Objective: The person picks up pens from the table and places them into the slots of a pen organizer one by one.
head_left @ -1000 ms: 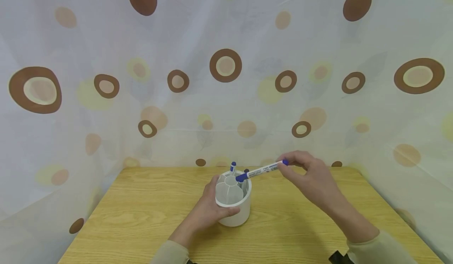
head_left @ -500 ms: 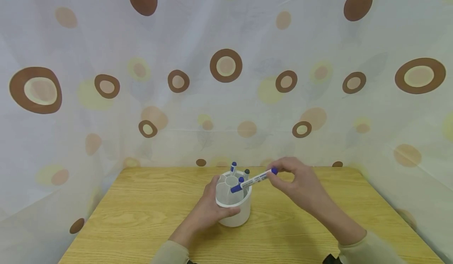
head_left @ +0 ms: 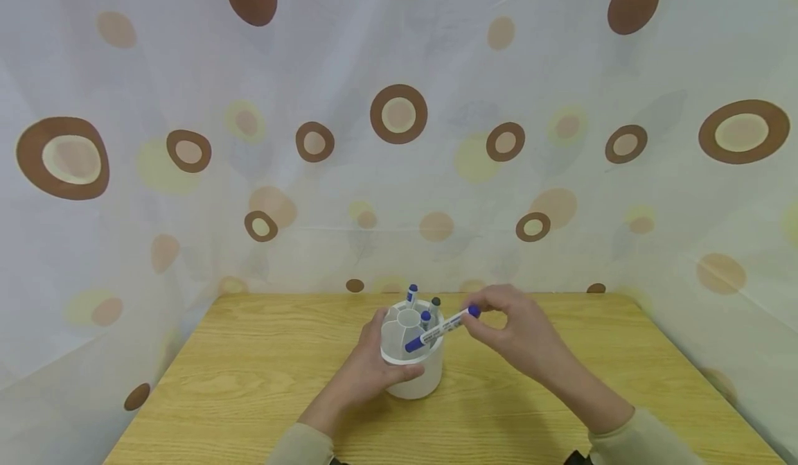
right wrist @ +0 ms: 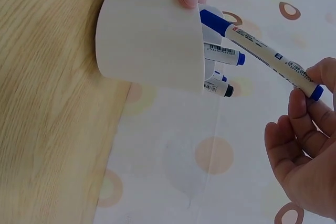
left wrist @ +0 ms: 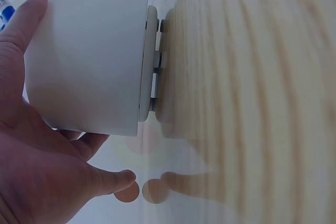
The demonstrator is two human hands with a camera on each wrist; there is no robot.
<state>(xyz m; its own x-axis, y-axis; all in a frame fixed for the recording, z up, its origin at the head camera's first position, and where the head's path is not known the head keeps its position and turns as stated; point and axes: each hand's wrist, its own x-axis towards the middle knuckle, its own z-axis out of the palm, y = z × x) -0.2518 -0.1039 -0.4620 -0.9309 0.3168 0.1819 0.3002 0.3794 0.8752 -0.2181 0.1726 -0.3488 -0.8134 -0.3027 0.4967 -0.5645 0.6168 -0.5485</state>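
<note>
A white round pen holder (head_left: 414, 380) with several compartments stands on the table. My left hand (head_left: 373, 368) grips its left side, thumb across the front; the left wrist view shows the holder's wall (left wrist: 89, 61) and small feet at its base. Between thumb and fingertips my right hand (head_left: 520, 330) pinches a blue-capped whiteboard marker (head_left: 445, 328) by its rear end. That marker slants down to the left, its cap (right wrist: 214, 22) at the holder's mouth. Inside the holder stand two blue-ended markers (head_left: 412, 294) and one dark-ended marker (head_left: 435, 305).
The wood-grain table (head_left: 262, 375) extends on both sides of the holder. Behind it hangs a pale sheet (head_left: 399, 195) with brown and yellow spots, which also rises at the left and right sides.
My right hand has moved left and down with the marker, bringing its cap from over the holder's centre to the front compartment. The left hand and holder have stayed in place.
</note>
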